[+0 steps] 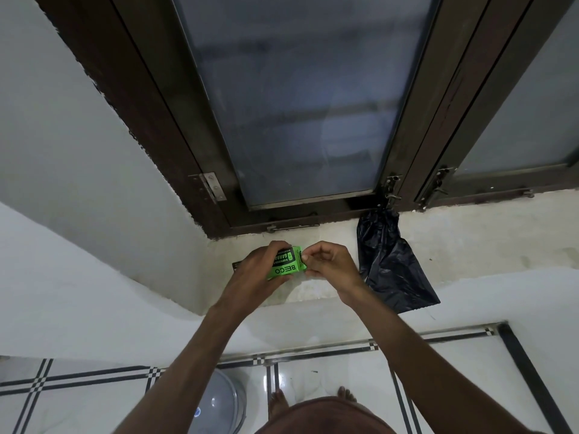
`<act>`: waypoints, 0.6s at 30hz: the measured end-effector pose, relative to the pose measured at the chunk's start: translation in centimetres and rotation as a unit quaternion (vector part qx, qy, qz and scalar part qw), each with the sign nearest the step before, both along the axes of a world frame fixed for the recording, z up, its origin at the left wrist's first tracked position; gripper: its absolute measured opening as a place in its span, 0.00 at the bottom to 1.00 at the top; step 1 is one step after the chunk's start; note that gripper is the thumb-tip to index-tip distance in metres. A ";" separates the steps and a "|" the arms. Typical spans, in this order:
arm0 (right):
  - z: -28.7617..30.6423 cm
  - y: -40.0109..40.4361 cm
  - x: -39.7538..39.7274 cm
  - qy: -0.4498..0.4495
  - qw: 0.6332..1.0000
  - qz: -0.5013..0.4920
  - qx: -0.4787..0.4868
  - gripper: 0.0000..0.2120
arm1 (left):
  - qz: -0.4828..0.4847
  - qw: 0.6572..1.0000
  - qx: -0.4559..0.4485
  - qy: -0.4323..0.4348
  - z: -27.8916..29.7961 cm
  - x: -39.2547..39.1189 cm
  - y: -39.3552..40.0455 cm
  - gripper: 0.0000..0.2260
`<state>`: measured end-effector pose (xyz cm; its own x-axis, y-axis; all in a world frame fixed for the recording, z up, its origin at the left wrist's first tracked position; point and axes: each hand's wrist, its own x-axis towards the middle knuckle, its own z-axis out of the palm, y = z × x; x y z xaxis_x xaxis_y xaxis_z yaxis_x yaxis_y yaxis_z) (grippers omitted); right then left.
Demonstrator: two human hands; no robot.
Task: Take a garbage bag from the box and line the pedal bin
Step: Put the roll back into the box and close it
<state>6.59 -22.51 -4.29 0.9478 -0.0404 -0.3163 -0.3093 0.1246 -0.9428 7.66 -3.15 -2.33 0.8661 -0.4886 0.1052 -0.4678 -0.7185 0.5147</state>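
Note:
A green garbage bag box point(286, 265) with black lettering is held above the window sill point(316, 289). My left hand point(255, 270) wraps around its left side. My right hand point(329, 263) pinches the box's right end flap with thumb and fingertips. The pedal bin point(219, 405), a round shiny lid, stands on the tiled floor below my left forearm, partly hidden by it. A black plastic bag point(391, 270) hangs from a window latch and drapes over the sill edge to the right of my hands.
A dark-framed frosted window point(291, 98) rises behind the sill. White walls close in at left. White floor tiles point(329, 371) with black checkered lines lie below, and my bare feet point(279, 402) stand on them beside the bin.

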 end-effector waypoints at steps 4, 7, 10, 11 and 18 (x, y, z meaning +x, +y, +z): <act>0.1 -0.4 0.7 0.052 0.998 0.035 0.027 0.03 | -0.008 1.000 -0.012 -0.003 0.0 -0.1 0.2 0.24; -0.1 -0.6 1.3 0.098 0.993 0.058 0.033 0.06 | -0.027 1.000 -0.007 -0.002 -0.2 -0.2 0.0 0.25; -0.4 -0.1 1.5 0.109 0.992 0.062 0.012 0.06 | -0.029 0.999 0.013 -0.011 -0.5 -0.1 0.1 0.25; -0.4 0.1 1.5 0.106 0.992 0.063 -0.005 0.05 | -0.027 0.999 0.026 -0.018 -0.6 0.0 0.0 0.25; 1.7 -2.0 0.0 -0.001 0.972 -0.011 -0.234 0.11 | -0.004 0.991 0.124 -0.047 -0.9 2.2 -1.3 0.26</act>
